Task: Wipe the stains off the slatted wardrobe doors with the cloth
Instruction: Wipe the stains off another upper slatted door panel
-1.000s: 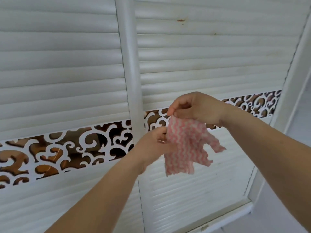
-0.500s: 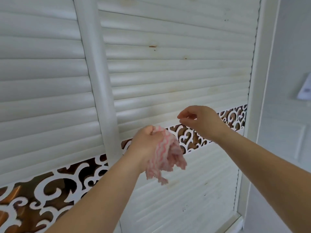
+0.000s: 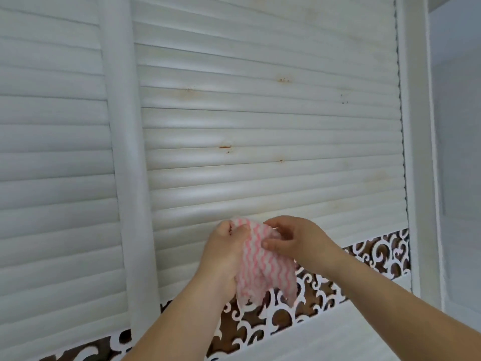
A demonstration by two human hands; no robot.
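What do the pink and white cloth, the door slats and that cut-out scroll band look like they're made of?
Cloth: thin nonwoven or light woven fabric, likely; it crumples softly and hangs limp, with printed pink wavy stripes.
Slats: probably painted wood or plastic, white with a satin sheen; rounded ridges catch soft highlights, with rusty brown stains.
Scroll band: white cut-out panel, apparently painted board or plastic, over a brown backing.

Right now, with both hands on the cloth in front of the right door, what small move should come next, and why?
Probably lift the cloth to the rust-coloured streak right above and press it there. The left hand and right hand both hold the cloth bunched, just off the slats, and several brownish spots on the right door look unwiped; that streak is the nearest one.
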